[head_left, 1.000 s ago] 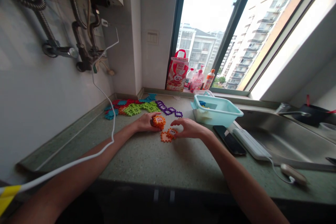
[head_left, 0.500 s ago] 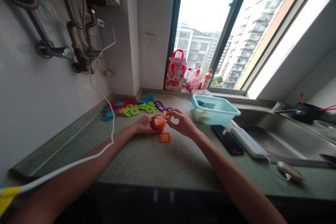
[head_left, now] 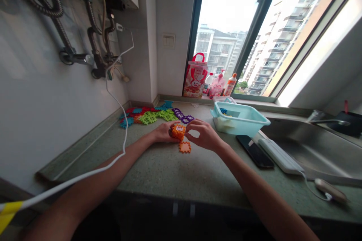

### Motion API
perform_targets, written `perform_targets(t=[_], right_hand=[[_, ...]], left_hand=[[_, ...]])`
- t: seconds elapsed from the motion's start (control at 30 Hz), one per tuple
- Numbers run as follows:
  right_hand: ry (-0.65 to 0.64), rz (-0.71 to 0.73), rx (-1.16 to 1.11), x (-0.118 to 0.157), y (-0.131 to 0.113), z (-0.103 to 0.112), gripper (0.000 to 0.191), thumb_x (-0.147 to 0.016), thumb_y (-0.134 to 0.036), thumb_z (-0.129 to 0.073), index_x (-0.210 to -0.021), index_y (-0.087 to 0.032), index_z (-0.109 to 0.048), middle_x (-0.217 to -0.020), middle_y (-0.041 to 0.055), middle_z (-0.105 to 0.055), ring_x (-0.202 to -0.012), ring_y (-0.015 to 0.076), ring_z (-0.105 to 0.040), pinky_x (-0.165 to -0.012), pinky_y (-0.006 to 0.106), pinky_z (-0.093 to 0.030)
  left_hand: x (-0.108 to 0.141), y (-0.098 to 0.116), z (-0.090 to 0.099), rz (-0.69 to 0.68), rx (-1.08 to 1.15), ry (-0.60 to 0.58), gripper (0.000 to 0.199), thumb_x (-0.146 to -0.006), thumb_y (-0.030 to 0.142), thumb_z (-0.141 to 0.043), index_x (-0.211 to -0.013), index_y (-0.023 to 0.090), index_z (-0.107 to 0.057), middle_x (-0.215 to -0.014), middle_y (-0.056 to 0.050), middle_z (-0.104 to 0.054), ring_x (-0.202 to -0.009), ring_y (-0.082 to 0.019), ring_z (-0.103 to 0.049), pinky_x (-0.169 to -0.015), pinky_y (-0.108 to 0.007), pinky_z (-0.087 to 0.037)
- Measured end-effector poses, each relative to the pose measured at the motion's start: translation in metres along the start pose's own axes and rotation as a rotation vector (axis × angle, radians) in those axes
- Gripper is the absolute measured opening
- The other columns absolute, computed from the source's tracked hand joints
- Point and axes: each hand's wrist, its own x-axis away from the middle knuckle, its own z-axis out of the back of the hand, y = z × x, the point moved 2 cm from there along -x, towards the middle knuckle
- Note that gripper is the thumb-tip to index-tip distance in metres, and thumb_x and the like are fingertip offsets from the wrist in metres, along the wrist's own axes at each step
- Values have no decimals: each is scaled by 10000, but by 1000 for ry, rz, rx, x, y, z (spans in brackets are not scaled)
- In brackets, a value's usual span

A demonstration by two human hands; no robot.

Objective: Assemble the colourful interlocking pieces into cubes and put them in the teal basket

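Orange tooth-edged plastic square (head_left: pixel 179 128) now shifted onto matching orange stack (head_left: pixel 178 135), edge pinched by right hand (head_left: pixel 201 134), stack clasped by left hand (head_left: pixel 164 132)

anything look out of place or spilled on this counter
I see no spill. Slightly odd: the black phone and the long white block, with a cord at its end, lie beside the sink, where they might get splashed.

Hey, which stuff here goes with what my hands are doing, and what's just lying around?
Belongs:
orange tiles in your left hand, right hand beside them
flat orange tile nearest you
probably green tiles, purple tiles

Lying about:
black phone
pink pump bottle
red-handled bag
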Motion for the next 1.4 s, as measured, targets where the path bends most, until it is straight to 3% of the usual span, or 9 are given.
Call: perform_targets(t=[0.1,0.23,0.63,0.7,0.77,0.87,0.93,1.17,1.4], right_hand=[[-210,-56,52,7,-3,2,220,-954,-383,-690,-801,-244,-766,-892,28,-763,-816,183,-696,-824,294,-502],[-396,-64,46,12,-6,-10,159,-852,-397,-791,-841,-239,-768,-940,25,-764,-839,192,-704,-809,283,-480],[-477,-108,-136,14,-9,-17,186,-740,-203,-805,-903,-214,-717,-908,4,-724,-789,155,-659,-738,240,-473],[-413,-59,-212,12,-10,-12,218,-753,-221,-808,-949,-224,-713,-905,-7,-721,-779,147,-658,-734,237,-485],[-240,-30,-235,9,-9,-6,254,-781,-237,-790,-1021,-233,-708,-950,2,-713,-783,145,-653,-740,246,-500],[64,-56,-152,5,-2,3,273,-818,-224,-743,-1088,-242,-707,-1054,38,-696,-871,172,-662,-831,291,-525],[165,-77,-100,3,4,2,258,-846,-229,-725,-1103,-249,-715,-1094,50,-685,-921,187,-665,-894,318,-529],[146,-123,-2,-2,8,-19,254,-949,-355,-699,-1189,-274,-715,-1135,69,-683,-981,212,-684,-927,343,-543],[48,-112,71,-1,6,-16,358,-933,-399,-730,-1265,-277,-673,-1192,84,-682,-1102,258,-660,-978,406,-533]], left_hand=[[0,-4,-1,9,42,-14,1035,-649,534,-889,-1541,221,-467,-1277,-80,-728,-1123,-280,-704,-1025,-393,-547],[-1,-10,-2,3,9,27,1016,-657,524,-888,-1538,231,-473,-1171,-41,-750,-997,-245,-726,-923,-340,-570],[0,-1,2,11,-14,42,1028,-637,490,-901,-1531,198,-487,-1152,-55,-758,-993,-246,-727,-913,-333,-565],[1,2,3,13,-10,37,1030,-640,470,-894,-1539,186,-477,-1097,-44,-764,-949,-240,-728,-883,-332,-573],[2,4,2,5,-5,33,1015,-653,457,-880,-1541,183,-475,-1106,-49,-764,-949,-246,-729,-885,-345,-579],[2,4,1,-31,-24,62,980,-643,465,-888,-1511,207,-513,-1272,-93,-725,-1100,-299,-709,-996,-410,-559],[2,5,-1,-54,-28,73,958,-633,466,-901,-1487,241,-531,-1363,-102,-685,-1194,-319,-676,-1060,-439,-532],[0,14,-8,-141,13,44,782,-666,431,-899,-1368,262,-599,-1286,-68,-715,-1147,-281,-685,-1032,-415,-545],[1,11,-10,-124,-25,51,978,-653,452,-905,-1515,224,-504,-1423,-99,-655,-1275,-309,-639,-1121,-437,-495]])
